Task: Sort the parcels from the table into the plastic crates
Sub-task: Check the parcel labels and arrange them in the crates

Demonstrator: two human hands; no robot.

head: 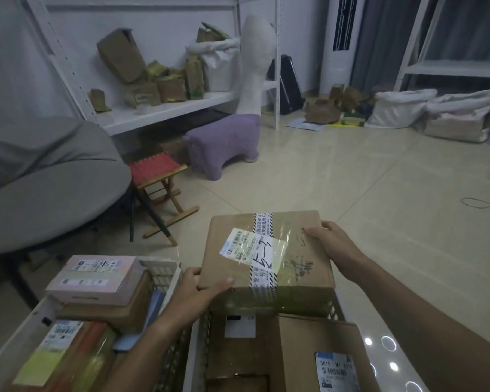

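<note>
A brown cardboard parcel (292, 244) with striped tape and a white label sits over the far end of the right-hand plastic crate (194, 360). My left hand (203, 290) grips its near left corner, thumb on top. My right hand (331, 241) holds its right edge, fingers curled over the top. Under and in front of it the right crate holds a brown box with a blue-edged label (320, 355). The left-hand crate (164, 268) holds a pink box (96, 281) on a brown box, and several more parcels.
A grey round chair (48, 188) stands at the left beside a red folding stool (157, 171). A purple and white plush stool (224, 145) stands beyond, by white shelves (164, 111) of cardboard boxes. White sacks (402, 108) lie on the tiled floor at the right.
</note>
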